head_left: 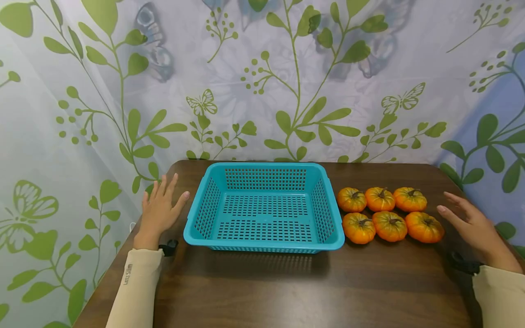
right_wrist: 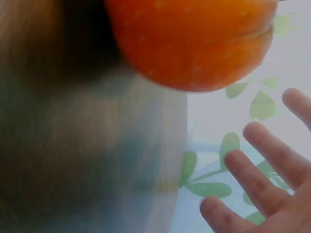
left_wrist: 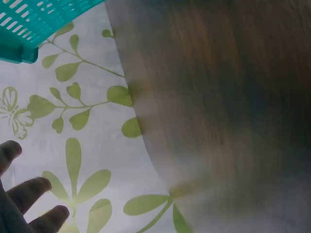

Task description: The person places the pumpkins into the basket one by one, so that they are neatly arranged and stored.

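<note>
The person's right grip [head_left: 476, 228] is wide, fingers spread and thumb apart, with nothing in it. It stands at the desk's right side, just beside the nearest of six small orange pumpkins; in the right wrist view the fingers and one pumpkin show apart. The left grip [head_left: 162, 207] is likewise wide and bare of any load, fingers fanned near the desk's left edge, left of the turquoise basket [head_left: 262, 245]. Whether either rests on the desk cannot be told.

Between them, the basket sits upright, its slotted floor showing in full. The pumpkins lie right of it in two rows of three: the front row's right-hand pumpkin [head_left: 424, 227] is closest to the right grip, and the back row's left-hand pumpkin [head_left: 351, 199] is near the basket's rim.

The step in hand looks like a poise with nothing yet grasped. Taking a pumpkin would call for the right grip to come inward and curl round its sides, clear of its neighbours.

Farther out are the brown desk [head_left: 287, 291] and a leaf-printed cloth [head_left: 229, 77] behind it.
</note>
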`<act>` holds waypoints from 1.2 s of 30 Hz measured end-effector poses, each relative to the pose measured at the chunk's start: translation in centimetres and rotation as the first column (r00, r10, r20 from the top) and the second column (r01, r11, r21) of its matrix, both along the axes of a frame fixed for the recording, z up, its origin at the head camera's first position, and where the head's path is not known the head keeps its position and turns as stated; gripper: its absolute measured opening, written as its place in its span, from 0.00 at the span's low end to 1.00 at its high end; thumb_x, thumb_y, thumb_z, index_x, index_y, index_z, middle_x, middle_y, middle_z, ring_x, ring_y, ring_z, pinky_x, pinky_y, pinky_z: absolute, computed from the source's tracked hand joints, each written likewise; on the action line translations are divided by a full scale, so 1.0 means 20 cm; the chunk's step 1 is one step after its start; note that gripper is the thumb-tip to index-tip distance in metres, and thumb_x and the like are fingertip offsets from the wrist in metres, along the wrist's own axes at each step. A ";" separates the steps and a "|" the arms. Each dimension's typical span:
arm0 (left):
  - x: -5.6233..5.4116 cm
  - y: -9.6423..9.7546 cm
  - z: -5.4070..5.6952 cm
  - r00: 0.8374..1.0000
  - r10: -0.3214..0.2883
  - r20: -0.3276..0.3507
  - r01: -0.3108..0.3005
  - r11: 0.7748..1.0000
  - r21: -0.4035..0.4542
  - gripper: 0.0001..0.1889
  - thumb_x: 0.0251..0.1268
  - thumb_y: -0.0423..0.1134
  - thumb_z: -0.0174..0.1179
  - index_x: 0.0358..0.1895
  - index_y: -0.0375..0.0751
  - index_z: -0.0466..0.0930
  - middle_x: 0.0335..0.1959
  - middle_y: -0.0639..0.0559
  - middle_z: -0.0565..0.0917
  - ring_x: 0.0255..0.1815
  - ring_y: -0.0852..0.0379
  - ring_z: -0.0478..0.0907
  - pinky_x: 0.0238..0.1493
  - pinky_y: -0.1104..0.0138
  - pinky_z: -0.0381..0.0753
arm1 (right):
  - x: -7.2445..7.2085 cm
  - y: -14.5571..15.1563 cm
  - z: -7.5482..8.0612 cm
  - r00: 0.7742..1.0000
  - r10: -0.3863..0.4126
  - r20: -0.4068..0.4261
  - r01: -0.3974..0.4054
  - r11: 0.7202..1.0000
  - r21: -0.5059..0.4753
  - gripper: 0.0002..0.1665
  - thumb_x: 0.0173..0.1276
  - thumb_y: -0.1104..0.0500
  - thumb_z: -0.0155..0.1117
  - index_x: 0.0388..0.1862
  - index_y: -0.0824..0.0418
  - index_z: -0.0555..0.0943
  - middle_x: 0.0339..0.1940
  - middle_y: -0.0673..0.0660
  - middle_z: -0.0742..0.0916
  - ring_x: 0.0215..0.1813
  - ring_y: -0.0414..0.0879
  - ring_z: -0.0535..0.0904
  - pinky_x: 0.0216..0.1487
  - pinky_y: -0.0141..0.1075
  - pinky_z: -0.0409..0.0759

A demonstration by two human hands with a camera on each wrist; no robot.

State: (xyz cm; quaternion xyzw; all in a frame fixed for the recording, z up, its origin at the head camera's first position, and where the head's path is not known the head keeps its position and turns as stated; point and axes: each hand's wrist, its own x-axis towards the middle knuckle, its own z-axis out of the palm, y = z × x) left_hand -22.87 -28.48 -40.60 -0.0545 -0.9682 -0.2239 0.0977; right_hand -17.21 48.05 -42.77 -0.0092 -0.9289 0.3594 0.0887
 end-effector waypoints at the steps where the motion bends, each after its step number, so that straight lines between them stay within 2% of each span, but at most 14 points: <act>1: 0.00 0.00 0.00 1.000 -0.011 0.001 0.011 1.000 0.024 0.44 0.86 0.65 0.41 0.90 0.41 0.45 0.88 0.28 0.44 0.86 0.22 0.38 0.77 0.25 0.34 | 0.00 0.00 0.00 1.000 0.005 0.009 -0.005 1.000 -0.030 0.43 0.88 0.49 0.53 0.91 0.63 0.50 0.79 0.73 0.69 0.73 0.57 0.71 0.75 0.39 0.68; 3: -0.01 0.00 0.00 0.999 -0.038 0.002 0.038 0.996 0.084 0.43 0.86 0.62 0.44 0.90 0.39 0.45 0.88 0.28 0.45 0.86 0.23 0.39 0.77 0.25 0.36 | 0.01 0.01 -0.02 1.000 0.030 -0.001 -0.030 0.997 -0.075 0.42 0.88 0.51 0.55 0.92 0.57 0.53 0.73 0.51 0.76 0.63 0.32 0.72 0.59 0.20 0.67; 4: -0.01 0.00 0.00 0.999 -0.053 0.003 0.052 0.992 0.115 0.43 0.87 0.61 0.45 0.90 0.38 0.45 0.88 0.29 0.45 0.87 0.23 0.40 0.77 0.25 0.36 | 0.01 0.01 -0.02 0.999 0.042 -0.007 -0.042 0.995 -0.093 0.41 0.87 0.52 0.56 0.92 0.53 0.54 0.68 0.41 0.76 0.58 0.23 0.70 0.52 0.14 0.64; 5: -0.01 0.00 0.00 0.998 -0.069 0.005 0.067 0.986 0.152 0.43 0.87 0.59 0.46 0.90 0.38 0.44 0.88 0.30 0.45 0.87 0.24 0.40 0.77 0.24 0.37 | 0.01 0.01 -0.03 0.999 0.052 -0.014 -0.053 0.992 -0.112 0.39 0.87 0.53 0.56 0.91 0.49 0.56 0.63 0.33 0.74 0.54 0.16 0.66 0.51 0.13 0.64; 8: -0.01 0.00 0.00 0.994 -0.110 0.012 0.103 0.962 0.253 0.42 0.87 0.55 0.48 0.90 0.40 0.44 0.89 0.33 0.44 0.87 0.25 0.41 0.76 0.24 0.39 | 0.01 0.02 -0.04 0.996 0.083 -0.035 -0.088 0.982 -0.168 0.36 0.86 0.57 0.57 0.88 0.42 0.62 0.56 0.20 0.71 0.53 0.12 0.68 0.50 0.14 0.65; 17: -0.02 0.00 -0.01 0.983 -0.173 0.065 0.125 0.881 0.456 0.40 0.87 0.54 0.49 0.91 0.50 0.42 0.88 0.33 0.51 0.85 0.26 0.52 0.77 0.29 0.55 | 0.01 0.03 -0.10 0.994 0.112 0.021 -0.102 0.960 -0.262 0.32 0.87 0.58 0.56 0.80 0.31 0.66 0.54 0.17 0.75 0.53 0.11 0.70 0.56 0.12 0.62; 22: -0.03 0.01 -0.04 0.964 -0.263 0.034 0.198 0.799 0.568 0.37 0.90 0.47 0.46 0.91 0.45 0.43 0.86 0.30 0.54 0.84 0.25 0.53 0.78 0.32 0.56 | 0.01 0.06 -0.15 0.991 0.134 0.005 -0.126 0.944 -0.307 0.30 0.88 0.59 0.54 0.80 0.33 0.68 0.56 0.19 0.77 0.55 0.12 0.70 0.57 0.13 0.63; 26: -0.05 0.03 -0.06 0.939 -0.344 0.002 0.257 0.707 0.659 0.35 0.90 0.42 0.43 0.89 0.37 0.42 0.85 0.25 0.53 0.83 0.24 0.53 0.78 0.31 0.55 | 0.01 0.09 -0.19 0.973 0.224 -0.050 -0.221 0.854 -0.471 0.30 0.88 0.65 0.48 0.76 0.35 0.71 0.59 0.25 0.81 0.59 0.16 0.72 0.62 0.15 0.60; 28: -0.06 0.05 -0.06 0.932 -0.363 -0.001 0.264 0.676 0.688 0.34 0.90 0.41 0.42 0.89 0.35 0.43 0.84 0.24 0.54 0.82 0.23 0.55 0.77 0.31 0.56 | 0.01 0.10 -0.21 0.956 0.283 -0.073 -0.277 0.794 -0.541 0.32 0.88 0.69 0.45 0.78 0.39 0.72 0.61 0.28 0.82 0.62 0.18 0.72 0.64 0.16 0.58; 29: -0.06 0.05 -0.06 0.930 -0.367 0.001 0.263 0.668 0.696 0.34 0.90 0.41 0.42 0.89 0.35 0.43 0.84 0.24 0.55 0.82 0.24 0.56 0.78 0.34 0.58 | 0.01 0.11 -0.22 0.950 0.304 -0.076 -0.294 0.782 -0.549 0.33 0.88 0.69 0.44 0.79 0.40 0.71 0.63 0.29 0.82 0.63 0.19 0.71 0.64 0.16 0.57; 32: -0.06 0.07 -0.07 0.928 -0.371 0.019 0.244 0.649 0.721 0.34 0.90 0.40 0.43 0.90 0.38 0.44 0.85 0.27 0.56 0.83 0.28 0.57 0.77 0.48 0.66 | 0.01 0.11 -0.23 0.934 0.353 -0.056 -0.333 0.805 -0.492 0.35 0.87 0.70 0.44 0.85 0.45 0.65 0.67 0.28 0.78 0.65 0.19 0.69 0.62 0.18 0.58; 33: -0.06 0.07 -0.07 0.927 -0.374 0.017 0.244 0.637 0.731 0.34 0.89 0.39 0.44 0.89 0.37 0.45 0.85 0.27 0.56 0.83 0.34 0.60 0.74 0.55 0.69 | 0.01 0.12 -0.23 0.930 0.365 -0.044 -0.342 0.815 -0.468 0.36 0.87 0.70 0.44 0.86 0.45 0.64 0.68 0.27 0.77 0.65 0.19 0.68 0.61 0.18 0.59; 34: -0.05 0.07 -0.08 0.924 -0.381 0.016 0.243 0.620 0.746 0.34 0.89 0.39 0.44 0.89 0.37 0.45 0.85 0.28 0.56 0.82 0.40 0.63 0.70 0.60 0.71 | 0.01 0.12 -0.23 0.929 0.369 -0.027 -0.344 0.833 -0.433 0.37 0.87 0.70 0.45 0.87 0.45 0.62 0.68 0.26 0.76 0.65 0.18 0.68 0.60 0.18 0.61; 36: -0.05 0.08 -0.10 0.917 -0.398 0.013 0.242 0.583 0.776 0.34 0.89 0.38 0.44 0.89 0.37 0.45 0.86 0.29 0.55 0.79 0.51 0.66 0.65 0.67 0.71 | 0.01 0.12 -0.23 0.919 0.393 -0.027 -0.369 0.836 -0.405 0.39 0.85 0.73 0.46 0.88 0.47 0.62 0.69 0.26 0.75 0.65 0.18 0.68 0.57 0.18 0.64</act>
